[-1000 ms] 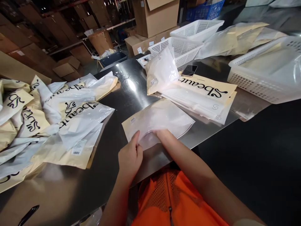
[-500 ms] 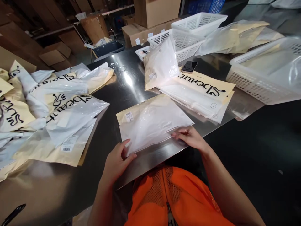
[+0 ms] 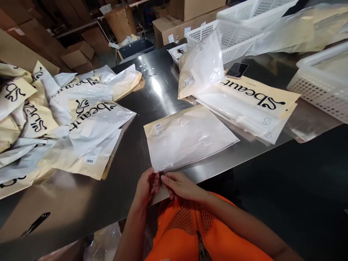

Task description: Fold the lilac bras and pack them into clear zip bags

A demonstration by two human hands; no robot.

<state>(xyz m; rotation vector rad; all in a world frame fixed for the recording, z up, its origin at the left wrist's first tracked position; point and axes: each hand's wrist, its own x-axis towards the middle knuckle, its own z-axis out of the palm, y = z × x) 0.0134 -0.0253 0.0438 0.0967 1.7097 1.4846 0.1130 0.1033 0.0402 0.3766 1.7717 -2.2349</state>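
Observation:
A flat plastic mailing bag [image 3: 187, 139], white with a cream upper edge and a small barcode label, lies on the metal table in front of me. My left hand [image 3: 146, 186] is at its near left corner, fingers curled, the index fingertip touching or almost touching the corner. Close beside it, just off the bag's near edge, is my right hand [image 3: 179, 185] with thumb and fingers pressed together. Whether either hand pinches something small cannot be made out. Behind the bag, a plump filled mailing bag [image 3: 202, 61] leans by a stack of flat printed bags [image 3: 252, 98].
A heap of filled mailing bags [image 3: 89, 123] covers the table's left side. A black pen [image 3: 36, 223] lies at the near left. White perforated baskets [image 3: 239, 40] stand at the back, another basket [image 3: 320, 87] at the right. A phone [image 3: 237, 70] rests beyond the flat bags.
My right hand has left the bag's near right edge and moved left, close to my left hand. My left hand's fingers have curled in. The view has shifted slightly.

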